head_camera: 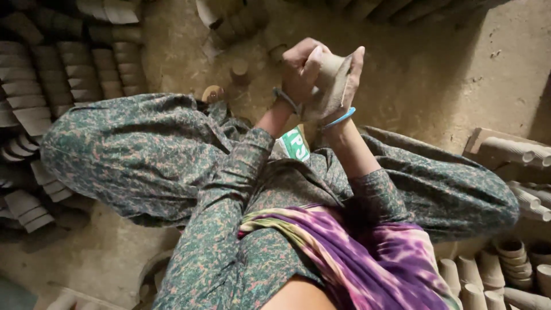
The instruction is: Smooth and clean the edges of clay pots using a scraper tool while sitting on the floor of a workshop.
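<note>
A small unfired clay cup [333, 77], brown and tapered, is held up in front of me over my lap. My left hand [299, 69] grips its left side with fingers curled over the rim. My right hand [348, 86] wraps its right side, palm against the wall. Both wrists wear thin bangles, grey on the left and blue on the right. The cup's base is hidden by my hands.
Rows of stacked clay cups [69, 69] lie on the dirt floor at the left. More cups [505, 264] stand at the lower right and lie on a board [516, 152] at the right. Two single cups [240, 70] stand ahead. A green-white packet [294, 143] sits between my knees.
</note>
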